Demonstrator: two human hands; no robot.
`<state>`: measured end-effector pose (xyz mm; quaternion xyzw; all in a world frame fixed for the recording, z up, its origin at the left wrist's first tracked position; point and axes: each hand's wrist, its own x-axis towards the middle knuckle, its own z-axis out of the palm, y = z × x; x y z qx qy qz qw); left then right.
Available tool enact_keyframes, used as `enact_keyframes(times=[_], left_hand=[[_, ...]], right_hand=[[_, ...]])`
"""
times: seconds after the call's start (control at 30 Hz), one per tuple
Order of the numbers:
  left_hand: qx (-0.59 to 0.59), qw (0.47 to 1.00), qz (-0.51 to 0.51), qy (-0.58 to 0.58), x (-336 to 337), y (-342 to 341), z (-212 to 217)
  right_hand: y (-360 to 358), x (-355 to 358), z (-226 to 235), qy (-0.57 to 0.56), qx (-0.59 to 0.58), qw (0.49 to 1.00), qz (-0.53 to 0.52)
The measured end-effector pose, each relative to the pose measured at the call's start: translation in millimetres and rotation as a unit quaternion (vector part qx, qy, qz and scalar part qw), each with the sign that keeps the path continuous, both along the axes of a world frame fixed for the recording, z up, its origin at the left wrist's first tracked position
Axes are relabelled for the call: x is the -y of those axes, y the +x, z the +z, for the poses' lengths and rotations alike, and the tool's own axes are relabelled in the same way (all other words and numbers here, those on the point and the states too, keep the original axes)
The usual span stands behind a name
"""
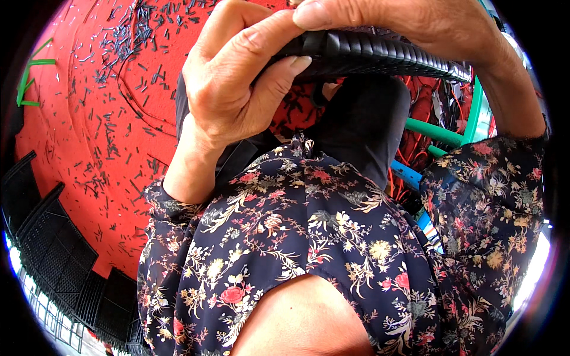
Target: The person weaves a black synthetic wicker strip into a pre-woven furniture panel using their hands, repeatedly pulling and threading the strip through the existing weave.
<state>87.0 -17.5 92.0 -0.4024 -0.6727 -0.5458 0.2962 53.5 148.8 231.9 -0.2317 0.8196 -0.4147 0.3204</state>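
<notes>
A black woven wicker piece (380,53) with a wrapped, ribbed edge lies across the top of the view, over my knees. My left hand (237,77) is closed on its left end, the thumb beneath the edge and the fingers above. Over the same edge reaches my right hand (380,15), its thumb tip pressed close against my left index finger. Whatever the right fingers pinch is hidden, as they run out at the top edge.
Short black scraps (127,44) litter the red floor (142,95) on the left. Black woven panels (56,249) stand at lower left. A green frame (35,71) is at far left; another green bar (436,132) crosses beside my right arm, near a blue bar (407,174).
</notes>
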Motion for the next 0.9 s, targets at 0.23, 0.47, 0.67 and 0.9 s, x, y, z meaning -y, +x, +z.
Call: enact_keyframes(times=[0.23, 0.47, 0.67, 0.9], left_hand=[[0.041, 0.998, 0.043, -0.027, 8, 12, -1], [0.052, 0.998, 0.016, -0.013, 5, 9, -2], [0.042, 0.999, 0.025, -0.013, 5, 10, -3], [0.039, 0.999, 0.015, -0.012, 5, 9, -4]], right_hand=[[-3, 3, -21, 0.004, -0.062, 0.997, 0.042], [-2, 8, -10, 0.069, -0.052, 0.995, 0.039], [16, 9, -16, 0.04, -0.16, 0.986, 0.021], [13, 8, -17, 0.029, -0.138, 0.99, 0.026]])
